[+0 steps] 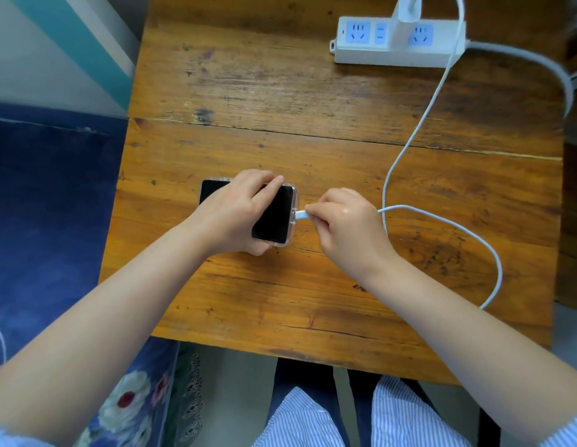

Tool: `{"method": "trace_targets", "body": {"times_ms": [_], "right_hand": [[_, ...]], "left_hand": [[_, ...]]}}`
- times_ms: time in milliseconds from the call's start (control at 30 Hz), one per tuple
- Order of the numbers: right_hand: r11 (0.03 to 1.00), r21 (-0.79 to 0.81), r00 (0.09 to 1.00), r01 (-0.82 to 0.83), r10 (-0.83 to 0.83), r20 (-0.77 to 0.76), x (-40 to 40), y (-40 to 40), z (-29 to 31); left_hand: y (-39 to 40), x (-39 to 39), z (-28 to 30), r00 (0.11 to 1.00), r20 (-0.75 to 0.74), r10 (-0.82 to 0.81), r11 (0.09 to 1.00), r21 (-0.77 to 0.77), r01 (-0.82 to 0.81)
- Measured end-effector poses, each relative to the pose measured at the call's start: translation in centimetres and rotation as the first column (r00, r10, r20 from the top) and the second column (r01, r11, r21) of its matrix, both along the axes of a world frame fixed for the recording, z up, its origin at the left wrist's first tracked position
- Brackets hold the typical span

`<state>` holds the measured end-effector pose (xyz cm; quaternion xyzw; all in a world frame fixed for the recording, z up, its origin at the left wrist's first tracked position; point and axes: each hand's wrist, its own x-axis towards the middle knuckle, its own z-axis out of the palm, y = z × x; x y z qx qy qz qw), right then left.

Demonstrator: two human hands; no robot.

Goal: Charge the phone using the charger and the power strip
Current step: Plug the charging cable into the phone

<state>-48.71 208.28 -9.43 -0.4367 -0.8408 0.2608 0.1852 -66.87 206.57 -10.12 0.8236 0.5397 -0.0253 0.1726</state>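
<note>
A black phone (274, 214) in a clear case lies screen-up on the wooden table (313, 108), its screen dark. My left hand (235, 211) grips it across the middle. My right hand (348, 224) pinches the white plug (301, 215) of the charging cable (409, 140), whose tip meets the phone's right end. The cable loops right and runs up to the white charger (406, 11), which stands plugged into the white power strip (400, 40) at the far right.
The power strip's thick grey cord (551, 69) curves off the table's right edge. A blue bedcover (48, 204) with flowers lies to the left. The table's near edge is just above my lap.
</note>
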Motion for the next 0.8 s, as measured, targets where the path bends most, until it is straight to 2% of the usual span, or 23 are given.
{"method": "trace_targets", "body": {"times_ms": [367,600,800], "right_hand": [[0.998,-0.020,0.998,-0.058,0.058,-0.013,0.4,-0.1,-0.1],[0.992,0.034,0.992,-0.121,0.122,-0.027,0.9,-0.2,-0.8],[0.995,-0.015,0.993,-0.099,0.098,-0.065,1.3,0.4,-2.2]], "left_hand": [[0.4,0.6,0.5,0.998,-0.046,-0.033,0.999,0.022,0.034],[0.5,1.1,0.7,0.993,-0.081,-0.083,0.996,0.030,0.085],[0.9,1.1,-0.7,0.995,-0.089,-0.040,0.998,-0.044,0.036]]}}
